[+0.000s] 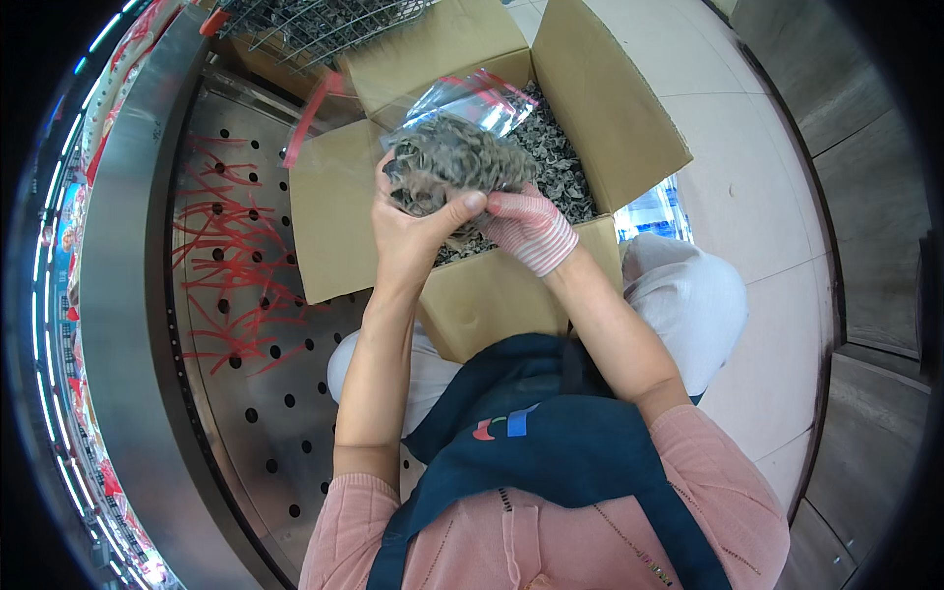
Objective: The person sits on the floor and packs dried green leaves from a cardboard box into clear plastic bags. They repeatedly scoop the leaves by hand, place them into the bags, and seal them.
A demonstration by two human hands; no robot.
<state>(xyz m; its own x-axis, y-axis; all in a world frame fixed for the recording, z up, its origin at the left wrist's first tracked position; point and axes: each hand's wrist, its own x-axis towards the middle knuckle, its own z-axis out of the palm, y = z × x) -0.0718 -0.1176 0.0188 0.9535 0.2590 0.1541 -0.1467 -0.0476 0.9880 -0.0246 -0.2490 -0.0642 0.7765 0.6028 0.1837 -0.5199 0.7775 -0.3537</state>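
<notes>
A clear plastic bag (461, 158) full of dark, curled dried pieces, perhaps wood ear fungus, is held up over a cardboard box (483, 302). My left hand (413, 214), bare, grips the bag's left side, thumb across the front. My right hand (527, 225), in a pink-and-white striped glove with bare fingertips, pinches its lower right edge. Loose dried pieces (557, 166) of the same kind lie inside the open box. Behind the held bag, flat clear zip bags (479, 99) with red strips rest on the box. Another clear bag with a red strip (306, 129) is over the left flap.
On the left, red plastic strips (236, 258) are scattered over a perforated metal shelf (287, 457) behind a metal rim (133, 295). A wire basket (317, 29) of dried pieces stands beyond the box. Blue-and-clear packaging (656, 210) lies right of the box on the tiled floor (774, 295).
</notes>
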